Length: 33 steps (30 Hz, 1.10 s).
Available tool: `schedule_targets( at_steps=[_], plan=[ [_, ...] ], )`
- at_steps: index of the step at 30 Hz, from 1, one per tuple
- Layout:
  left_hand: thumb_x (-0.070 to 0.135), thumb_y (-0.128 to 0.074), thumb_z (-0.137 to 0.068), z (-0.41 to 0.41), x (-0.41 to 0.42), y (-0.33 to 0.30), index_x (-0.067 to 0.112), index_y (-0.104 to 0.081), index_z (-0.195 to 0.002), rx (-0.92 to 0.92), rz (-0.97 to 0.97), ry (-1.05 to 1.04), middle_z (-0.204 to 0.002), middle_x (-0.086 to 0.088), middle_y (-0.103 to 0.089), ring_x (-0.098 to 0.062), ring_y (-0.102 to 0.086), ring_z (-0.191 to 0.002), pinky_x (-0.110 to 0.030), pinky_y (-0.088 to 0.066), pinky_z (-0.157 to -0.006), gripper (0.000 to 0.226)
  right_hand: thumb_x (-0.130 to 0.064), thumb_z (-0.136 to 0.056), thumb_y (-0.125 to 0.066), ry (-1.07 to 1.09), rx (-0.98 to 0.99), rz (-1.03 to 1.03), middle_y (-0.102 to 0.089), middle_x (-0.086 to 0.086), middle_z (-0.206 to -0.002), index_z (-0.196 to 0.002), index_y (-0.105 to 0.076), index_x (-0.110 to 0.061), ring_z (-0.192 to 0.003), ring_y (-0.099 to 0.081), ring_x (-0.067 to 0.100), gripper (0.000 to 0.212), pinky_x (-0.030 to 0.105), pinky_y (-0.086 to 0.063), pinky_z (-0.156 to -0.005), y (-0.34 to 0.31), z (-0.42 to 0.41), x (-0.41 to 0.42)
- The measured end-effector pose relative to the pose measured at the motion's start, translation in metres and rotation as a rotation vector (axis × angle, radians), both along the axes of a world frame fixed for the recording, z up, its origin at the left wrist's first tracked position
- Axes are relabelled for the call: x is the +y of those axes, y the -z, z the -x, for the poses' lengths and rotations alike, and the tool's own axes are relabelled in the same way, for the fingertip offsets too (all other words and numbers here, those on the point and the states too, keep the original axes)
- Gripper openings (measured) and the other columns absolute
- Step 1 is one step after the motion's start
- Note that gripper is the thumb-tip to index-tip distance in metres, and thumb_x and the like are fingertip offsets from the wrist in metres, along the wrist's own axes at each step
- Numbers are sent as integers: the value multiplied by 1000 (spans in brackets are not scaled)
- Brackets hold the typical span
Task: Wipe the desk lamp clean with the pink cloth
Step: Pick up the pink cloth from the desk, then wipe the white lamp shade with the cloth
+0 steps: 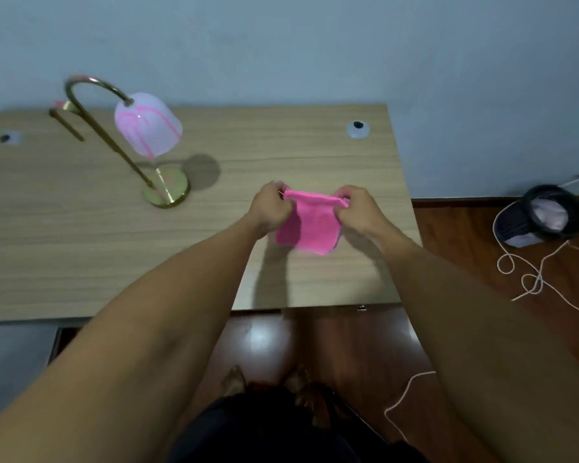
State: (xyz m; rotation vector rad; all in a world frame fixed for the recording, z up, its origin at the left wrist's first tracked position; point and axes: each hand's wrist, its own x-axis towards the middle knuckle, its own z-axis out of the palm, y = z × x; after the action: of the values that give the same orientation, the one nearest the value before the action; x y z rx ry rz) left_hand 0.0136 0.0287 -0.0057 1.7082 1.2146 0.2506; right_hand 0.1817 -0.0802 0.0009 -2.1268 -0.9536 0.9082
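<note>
Wooden desk point(81, 248) filling the left and middle of the view, pushed against a pale blue wall point(315, 45) at the far side. Dark reddish wood floor point(465, 235) to the right and near. Two bare forearms reaching in from the near edge, meeting above the right part of the desk. Desk lamp point(147, 128) standing on the far left of the desk, well apart from the hands: curved brass stem, round brass base, translucent white shade with pink streaks hanging down. Pink cloth point(310, 223) stretched between both hands and hanging down from them, just above the desk's right side. Left hand point(270, 207) pinched shut on the cloth's upper left corner; right hand point(360, 208) pinched shut on the upper right corner. Small dark fan point(542, 215) lying on the floor at far right, white cord point(532, 279) looping beside it.
</note>
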Motion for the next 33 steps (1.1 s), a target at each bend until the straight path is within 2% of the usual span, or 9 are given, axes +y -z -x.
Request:
schedule_targets(
  at_steps=[3, 6, 9, 12, 17, 20, 26, 29, 33],
  plan=[
    [7, -54, -97, 16, 17, -32, 8, -67, -101, -45, -87, -55, -91, -11, -66, -23, -58, -84, -33, -46, -75, 14, 7, -81, -55, -50, 22, -47, -65, 7, -81, -84, -70, -8, -76, -58, 21, 22, 26, -44, -60, -32, 12, 18],
    [7, -52, -99, 32, 34, -67, 13, -64, -98, -119, -132, -92, -90, -12, -64, -22, -56, -84, -33, -44, -74, 13, -8, -83, -71, -44, 85, -131, -69, 6, -83, -87, -73, -4, -74, -61, 19, 6, 30, -48, -66, -61, 25, 36],
    [9, -51, -100, 49, 52, -99, 12, -64, -99, -172, -199, -122, -93, -10, -64, -22, -55, -85, -32, -44, -73, 13, -18, -77, -87, -72, 222, -160, -77, 5, -94, -91, -73, -16, -87, -73, 20, 20, 35, -61, -79, -89, 43, 53],
    [12, -52, -101, 64, 66, -127, 11, -65, -105, -220, -225, -145, -97, -8, -65, -22, -57, -88, -32, -48, -75, 13, -16, -67, -91, -29, 304, -197, -78, 9, -97, -98, -73, -11, -92, -74, 26, 36, 37, -63, -82, -115, 66, 68],
    [22, -63, -97, 97, 84, -160, 11, -68, -108, -281, -291, -147, -94, -7, -74, -25, -69, -89, -34, -55, -83, 16, -17, -71, -75, 109, 362, -304, -70, 4, -80, -93, -70, -13, -75, -64, 21, 23, 32, -52, -67, -145, 109, 85],
    [30, -64, -95, 127, 96, -174, 19, -69, -105, -280, -383, -146, -92, 1, -75, -22, -73, -94, -32, -55, -81, 16, -10, -82, -67, 149, 241, -297, -69, 3, -84, -92, -64, -16, -72, -62, 17, 12, 27, -48, -60, -153, 131, 94],
    [21, -59, -94, 194, 131, -185, 16, -71, -100, -212, -539, -85, -98, 3, -74, -22, -71, -97, -36, -57, -91, 14, -3, -93, -51, 238, 140, -315, -63, -1, -83, -94, -63, -19, -69, -57, 13, 20, 25, -40, -53, -153, 176, 113],
    [19, -58, -96, 224, 155, -181, 15, -71, -109, -166, -559, -97, -109, 1, -73, -21, -69, -102, -33, -54, -90, 18, -2, -95, -46, 323, 149, -354, -60, -3, -78, -87, -63, -25, -65, -54, 11, 30, 24, -36, -49, -150, 198, 127],
    [21, -60, -100, 253, 179, -174, 11, -65, -131, -102, -599, -75, -136, -6, -68, -25, -62, -126, -40, -50, -111, 34, 0, -95, -43, 399, 155, -389, -59, -2, -79, -88, -65, -22, -69, -52, 14, 32, 28, -38, -58, -144, 219, 146]
  ],
)
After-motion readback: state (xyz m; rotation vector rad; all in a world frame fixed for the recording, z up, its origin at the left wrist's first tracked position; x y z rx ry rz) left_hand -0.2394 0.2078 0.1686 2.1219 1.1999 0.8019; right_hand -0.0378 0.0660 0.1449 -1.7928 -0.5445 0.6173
